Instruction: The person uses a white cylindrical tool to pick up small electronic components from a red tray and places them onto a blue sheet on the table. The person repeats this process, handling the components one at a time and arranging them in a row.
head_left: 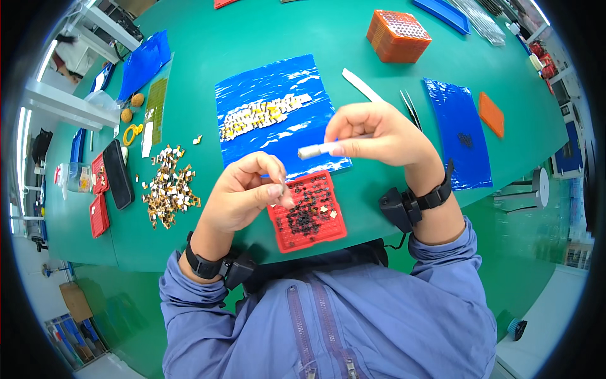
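Note:
My right hand (382, 132) is closed on a slim white pen-like tool (317, 150), whose grey-white end points left over the blue sheet. Close by, my left hand (246, 192) pinches with thumb and fingertips; whatever sits between them is too small to make out. Just under its fingertips lies a red perforated tray (285, 242), holding many small black round parts (306, 220) and a few pale bits. Beyond both hands, a shiny blue sheet (271, 79) bears rows of small white-and-yellow pieces (259, 118).
A loose heap of small white-and-brown pieces (169, 186) lies left, near a dark phone (118, 174) and yellow scissors (132, 134). On the right are tweezers (410, 108), a white strip (361, 85), another blue sheet (464, 167) and an orange block (492, 115). Stacked orange trays (398, 39) stand farther back.

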`<state>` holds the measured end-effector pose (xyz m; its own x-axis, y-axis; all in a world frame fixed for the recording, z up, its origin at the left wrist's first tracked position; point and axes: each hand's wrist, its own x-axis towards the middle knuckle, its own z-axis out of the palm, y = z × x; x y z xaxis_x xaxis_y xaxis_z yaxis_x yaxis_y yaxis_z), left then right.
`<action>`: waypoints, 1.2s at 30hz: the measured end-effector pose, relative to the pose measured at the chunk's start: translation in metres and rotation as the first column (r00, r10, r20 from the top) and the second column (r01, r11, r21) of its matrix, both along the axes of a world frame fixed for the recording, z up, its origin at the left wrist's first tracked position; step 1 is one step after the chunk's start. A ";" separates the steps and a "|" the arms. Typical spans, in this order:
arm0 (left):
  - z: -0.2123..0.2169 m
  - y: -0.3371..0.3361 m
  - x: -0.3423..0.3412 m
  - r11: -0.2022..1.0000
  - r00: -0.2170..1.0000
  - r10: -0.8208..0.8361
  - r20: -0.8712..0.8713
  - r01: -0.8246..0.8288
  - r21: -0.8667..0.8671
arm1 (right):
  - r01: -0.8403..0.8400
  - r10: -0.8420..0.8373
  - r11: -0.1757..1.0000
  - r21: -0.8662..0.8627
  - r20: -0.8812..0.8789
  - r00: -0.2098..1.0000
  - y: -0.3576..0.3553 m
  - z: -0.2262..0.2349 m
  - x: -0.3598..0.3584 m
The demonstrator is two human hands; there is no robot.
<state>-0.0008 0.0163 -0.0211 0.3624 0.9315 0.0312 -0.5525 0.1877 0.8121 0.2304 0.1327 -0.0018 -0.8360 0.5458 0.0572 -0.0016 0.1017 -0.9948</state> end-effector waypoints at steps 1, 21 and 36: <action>0.001 0.001 -0.002 1.000 1.000 0.002 0.022 -0.002 0.014 | 0.027 -0.025 1.000 0.015 -0.110 0.994 0.000 -0.004 -0.003; 0.033 0.083 -0.007 0.975 0.256 0.206 -0.945 0.028 0.220 | 0.388 -0.368 0.913 0.130 -0.156 0.917 0.018 -0.016 -0.008; -0.015 0.114 -0.004 0.831 -0.063 0.525 -0.849 0.251 0.496 | 0.371 -0.360 0.906 0.202 -0.092 0.928 0.011 -0.011 -0.005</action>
